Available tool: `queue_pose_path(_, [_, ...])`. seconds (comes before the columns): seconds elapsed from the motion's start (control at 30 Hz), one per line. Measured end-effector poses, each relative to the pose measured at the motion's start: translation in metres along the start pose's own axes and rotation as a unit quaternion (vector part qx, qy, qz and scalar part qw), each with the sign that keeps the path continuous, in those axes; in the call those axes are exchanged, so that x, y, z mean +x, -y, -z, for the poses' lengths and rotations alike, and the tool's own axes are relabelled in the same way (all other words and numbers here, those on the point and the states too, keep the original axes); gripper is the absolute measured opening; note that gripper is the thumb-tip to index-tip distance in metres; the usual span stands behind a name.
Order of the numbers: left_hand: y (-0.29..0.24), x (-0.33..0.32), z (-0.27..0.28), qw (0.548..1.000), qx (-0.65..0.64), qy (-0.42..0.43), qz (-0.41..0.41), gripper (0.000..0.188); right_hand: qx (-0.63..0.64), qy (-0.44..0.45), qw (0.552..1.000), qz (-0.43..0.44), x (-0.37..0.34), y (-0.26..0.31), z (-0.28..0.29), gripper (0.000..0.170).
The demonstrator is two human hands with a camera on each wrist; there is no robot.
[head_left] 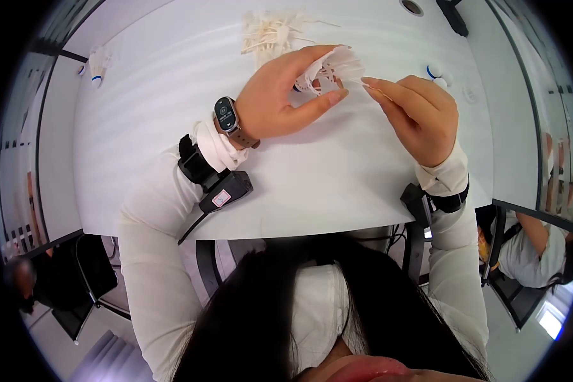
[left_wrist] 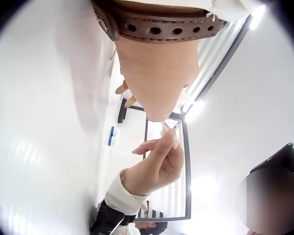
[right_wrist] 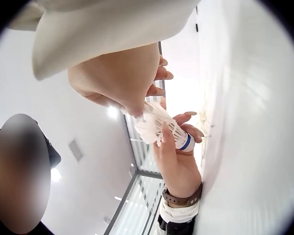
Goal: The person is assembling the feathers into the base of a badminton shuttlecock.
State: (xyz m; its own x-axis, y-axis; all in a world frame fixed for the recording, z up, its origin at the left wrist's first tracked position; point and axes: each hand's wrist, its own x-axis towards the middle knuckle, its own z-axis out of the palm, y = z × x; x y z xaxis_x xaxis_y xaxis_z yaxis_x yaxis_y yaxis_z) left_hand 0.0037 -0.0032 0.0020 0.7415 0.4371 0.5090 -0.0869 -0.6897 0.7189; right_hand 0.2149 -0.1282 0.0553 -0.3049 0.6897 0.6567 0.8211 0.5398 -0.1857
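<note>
A white feather shuttlecock (head_left: 345, 62) with a blue band on its cork lies in my left hand (head_left: 280, 95), whose fingers and thumb curl round it. Its skirt faces right, toward my right hand (head_left: 420, 114). In the right wrist view the shuttlecock (right_wrist: 161, 125) slants between both hands, cork end by the left palm. My right hand (right_wrist: 120, 78) pinches a feather at the skirt's edge between thumb and forefinger. From the left wrist, the back of my left hand (left_wrist: 157, 78) hides most of the shuttlecock, while my right hand (left_wrist: 154, 166) shows with fingertips together.
Loose feathers and quills lie in a pile (head_left: 270, 35) at the back of the white table (head_left: 337, 184). Another shuttlecock (head_left: 97, 67) lies far left. Blue-banded cork heads (head_left: 434, 73) sit beyond my right hand. A round hole (head_left: 412, 7) and low partitions border the table.
</note>
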Motion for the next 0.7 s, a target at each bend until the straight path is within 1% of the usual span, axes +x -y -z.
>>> queue_pose_path(0.17, [-0.0016, -0.0001, -0.001, 1.0, 0.009, -0.003, 0.004, 0.055, 0.006, 0.003, 1.0, 0.022, -0.002, -0.0024, 0.0003, 0.027])
queue_pose_path(0.3, [-0.0053, 0.0004, 0.0005, 1.0, 0.004, -0.011, 0.024, 0.057, 0.01, 0.011, 1.0, 0.01, -0.0038, -0.0036, -0.0006, 0.028])
queue_pose_path(0.4, [-0.0055, 0.0004, 0.0019, 0.999, -0.004, -0.014, 0.032, 0.059, 0.015, -0.004, 1.0, 0.024, -0.0036, -0.0036, -0.0021, 0.029])
queue_pose_path(0.5, [-0.0028, -0.0002, 0.0004, 0.999, -0.001, -0.022, 0.04, 0.062, 0.004, 0.004, 1.0, 0.023, -0.0028, -0.0025, 0.0004, 0.031])
queue_pose_path(0.63, [-0.0071, 0.0015, 0.0028, 0.999, 0.004, -0.02, 0.032, 0.06, 0.003, 0.004, 0.999, 0.032, -0.0028, -0.0011, -0.0009, 0.033])
queue_pose_path(0.7, [-0.0044, 0.0011, 0.0006, 0.999, 0.005, -0.036, 0.02, 0.059, 0.011, 0.01, 1.0, 0.027, -0.0037, 0.0012, -0.0035, 0.034])
